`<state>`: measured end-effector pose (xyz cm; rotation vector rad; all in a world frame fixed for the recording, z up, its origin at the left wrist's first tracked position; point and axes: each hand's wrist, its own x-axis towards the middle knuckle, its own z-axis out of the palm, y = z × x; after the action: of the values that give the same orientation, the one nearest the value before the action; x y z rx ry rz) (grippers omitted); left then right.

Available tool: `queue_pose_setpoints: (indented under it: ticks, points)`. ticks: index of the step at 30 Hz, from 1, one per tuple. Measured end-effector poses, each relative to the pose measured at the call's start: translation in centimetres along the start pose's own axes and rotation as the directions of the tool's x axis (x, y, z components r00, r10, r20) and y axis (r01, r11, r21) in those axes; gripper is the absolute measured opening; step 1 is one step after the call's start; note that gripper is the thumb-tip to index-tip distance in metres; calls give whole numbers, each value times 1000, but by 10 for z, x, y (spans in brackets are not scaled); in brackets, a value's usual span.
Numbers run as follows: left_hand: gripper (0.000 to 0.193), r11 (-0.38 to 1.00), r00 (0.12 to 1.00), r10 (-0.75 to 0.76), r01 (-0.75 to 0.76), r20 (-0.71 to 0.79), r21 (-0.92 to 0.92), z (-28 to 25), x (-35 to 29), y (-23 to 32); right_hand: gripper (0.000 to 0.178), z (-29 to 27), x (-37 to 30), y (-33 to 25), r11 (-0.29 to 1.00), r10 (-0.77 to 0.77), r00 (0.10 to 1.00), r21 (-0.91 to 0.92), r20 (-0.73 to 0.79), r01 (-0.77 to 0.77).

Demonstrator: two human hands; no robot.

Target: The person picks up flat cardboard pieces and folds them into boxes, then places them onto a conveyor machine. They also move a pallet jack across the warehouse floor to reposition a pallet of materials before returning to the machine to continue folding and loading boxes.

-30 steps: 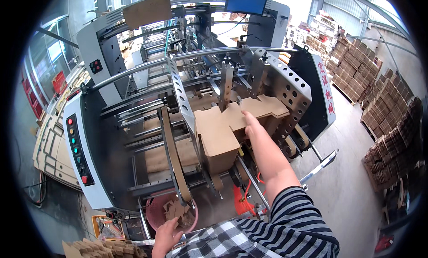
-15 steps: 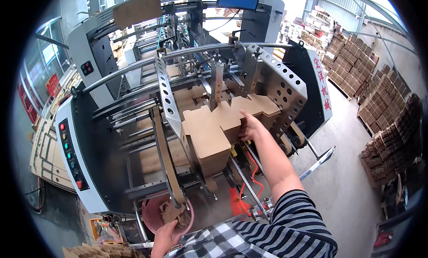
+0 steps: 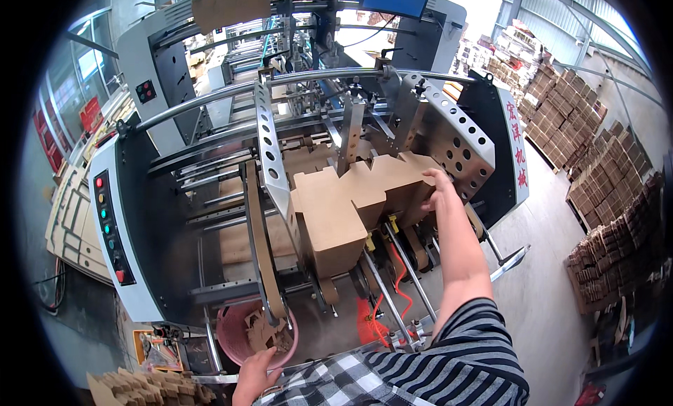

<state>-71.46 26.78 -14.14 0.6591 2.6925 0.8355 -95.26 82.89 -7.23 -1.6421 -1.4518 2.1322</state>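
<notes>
A stack of brown flat-cut cardboard blanks [image 3: 329, 213] stands in the feeder of a machine, between two upright metal side plates. My right hand [image 3: 443, 193] is at the right end of the stack's front edge, fingers apart, the index finger over the top sheet and the others lower, against the side. It grips nothing that I can see. Low on the left, my left hand [image 3: 256, 375] hangs beside a pink bin [image 3: 226, 336] that contains cardboard scraps [image 3: 266, 334]. The left fingers look loosely stretched out, with nothing visible in them.
A perforated metal plate [image 3: 463, 143] rises right of the stack, another [image 3: 270, 153] left of it. A button panel [image 3: 109, 227] is on the machine's left side. Cardboard piles [image 3: 610, 188] line the right; more cardboard pieces [image 3: 140, 388] lie at lower left.
My right hand has slid rightward along the stack's front edge, from its middle notch to its right end. The view has shifted slightly. My left hand stays by the bin.
</notes>
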Motion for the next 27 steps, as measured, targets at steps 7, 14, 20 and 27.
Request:
queue_pose_setpoints:
  ticks: [7,14,20,27]
  points:
    - [53,998,997,60,-61,45,16,1,10,-2,90,-9,56,0,993,-73,992,-86,99,82]
    - [48,954,961,264,-248,84,-170,-10,72,43,97,-33,27,7,959,65,967,-283,247,8]
    - [44,840,877,480,-460,0,-288,6,169,81,26,8,-48,68,459,-249,702,-557,667,692]
    - [25,910,960,152,-228,-235,-347,14,239,111,19,45,-30,99,-278,-452,413,-565,791,777]
